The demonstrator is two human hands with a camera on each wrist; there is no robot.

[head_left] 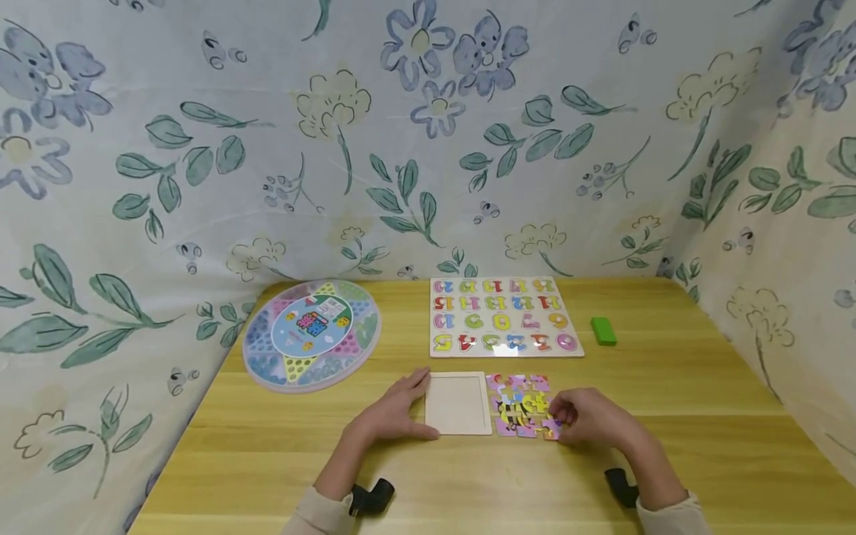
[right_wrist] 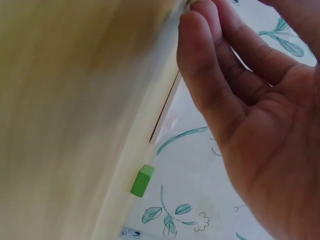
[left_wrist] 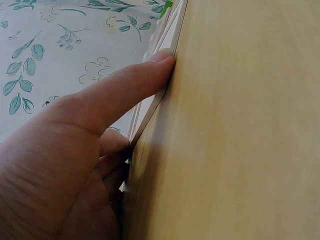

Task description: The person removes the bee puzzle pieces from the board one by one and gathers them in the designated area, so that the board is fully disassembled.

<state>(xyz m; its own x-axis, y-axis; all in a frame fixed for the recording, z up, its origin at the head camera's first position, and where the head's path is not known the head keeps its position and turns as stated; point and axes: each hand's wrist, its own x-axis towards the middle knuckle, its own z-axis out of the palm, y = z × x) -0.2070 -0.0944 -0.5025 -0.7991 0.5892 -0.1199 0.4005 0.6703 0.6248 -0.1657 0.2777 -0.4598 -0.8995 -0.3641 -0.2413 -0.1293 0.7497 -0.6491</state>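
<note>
A square wooden puzzle tray (head_left: pixel 458 403) with a raised rim lies on the table. My left hand (head_left: pixel 394 410) spans its left side, thumb at the near corner and fingers at the far one. The straight thumb (left_wrist: pixel 135 87) touches the tray's edge in the left wrist view. Right of the tray lie jigsaw pieces (head_left: pixel 516 405) with a pink and yellow bee picture, set close together. My right hand (head_left: pixel 591 417) is at their right side, fingers curled, pinching a puzzle piece mostly hidden by the fingers. In the right wrist view the right hand's fingertips (right_wrist: pixel 192 30) meet near the top edge.
Behind the tray lies a number puzzle board (head_left: pixel 504 318) with colourful numerals. A round checkers-style game board (head_left: pixel 311 336) is at the back left. A green block (head_left: pixel 603 331) lies at the right. Floral cloth (head_left: pixel 428 186) hangs behind the wooden table (head_left: pixel 669 416).
</note>
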